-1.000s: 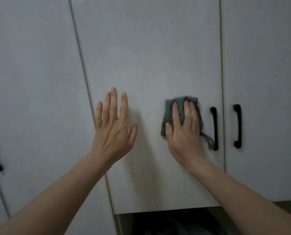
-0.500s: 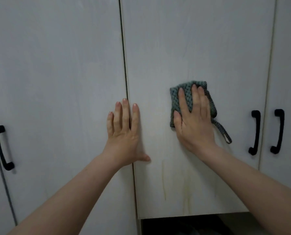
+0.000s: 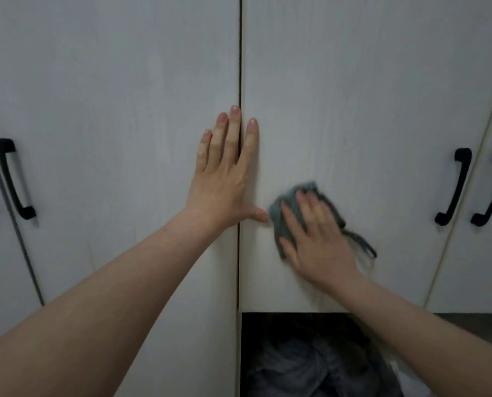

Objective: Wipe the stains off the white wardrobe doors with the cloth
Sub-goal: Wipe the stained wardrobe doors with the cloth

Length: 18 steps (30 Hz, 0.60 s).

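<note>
A grey-green knitted cloth (image 3: pixel 284 207) with a hanging loop lies flat against the lower part of the middle white wardrobe door (image 3: pixel 367 96). My right hand (image 3: pixel 313 239) presses it to the door with straight fingers, blurred by motion. My left hand (image 3: pixel 224 173) rests flat with straight fingers across the seam between the left door (image 3: pixel 110 110) and the middle door, thumb pointing toward the cloth. Faint streaks show near the middle door's bottom edge, partly hidden by my right forearm.
Black handles sit on the left door (image 3: pixel 14 179), the middle door (image 3: pixel 453 186) and the right door (image 3: pixel 491 187). Below the middle door an open dark compartment (image 3: pixel 310 362) holds crumpled grey fabric.
My right hand has slid the cloth down and to the left, close to my left thumb. The view has shifted so the doors sit further right; my left hand stays flat on the seam.
</note>
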Each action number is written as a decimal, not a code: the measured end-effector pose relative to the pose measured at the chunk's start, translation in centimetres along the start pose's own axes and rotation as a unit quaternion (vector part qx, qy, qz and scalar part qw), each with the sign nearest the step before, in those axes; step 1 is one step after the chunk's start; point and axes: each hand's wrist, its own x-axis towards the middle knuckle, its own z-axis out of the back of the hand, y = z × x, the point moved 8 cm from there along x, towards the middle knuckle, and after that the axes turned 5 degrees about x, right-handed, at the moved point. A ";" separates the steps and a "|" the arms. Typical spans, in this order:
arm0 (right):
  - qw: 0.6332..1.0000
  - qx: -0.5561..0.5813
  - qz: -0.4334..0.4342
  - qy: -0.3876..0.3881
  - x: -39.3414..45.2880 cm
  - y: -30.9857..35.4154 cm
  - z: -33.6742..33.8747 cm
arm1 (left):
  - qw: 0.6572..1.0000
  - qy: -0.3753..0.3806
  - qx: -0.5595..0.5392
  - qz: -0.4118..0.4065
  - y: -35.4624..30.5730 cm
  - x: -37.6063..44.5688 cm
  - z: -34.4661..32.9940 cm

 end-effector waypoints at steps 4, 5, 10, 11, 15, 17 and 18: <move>0.992 0.015 -0.121 -0.028 3.8 -2.1 1.3 | 0.999 -0.033 0.010 0.015 0.3 -2.3 0.2; 0.990 0.023 -0.135 -0.030 3.5 -1.7 1.0 | 0.999 -0.025 0.017 0.020 0.5 -2.9 -0.1; 0.999 0.016 -0.040 0.026 -3.6 5.5 -3.2 | 0.998 0.007 0.050 0.022 0.6 -4.4 -1.8; 0.999 0.015 -0.016 0.048 -5.3 6.9 -4.1 | 0.998 0.004 0.051 0.025 0.7 -4.4 -2.0; 0.995 0.004 0.039 0.093 -8.6 8.8 -5.4 | 0.999 0.001 0.043 0.029 1.1 -4.5 -2.1; 0.991 0.003 0.104 0.089 -7.4 8.5 -4.8 | 0.998 0.002 0.049 0.028 0.9 -4.4 -2.1; 0.988 0.005 0.131 0.077 -6.3 7.9 -4.1 | 0.998 0.003 0.050 0.028 0.8 -4.3 -2.2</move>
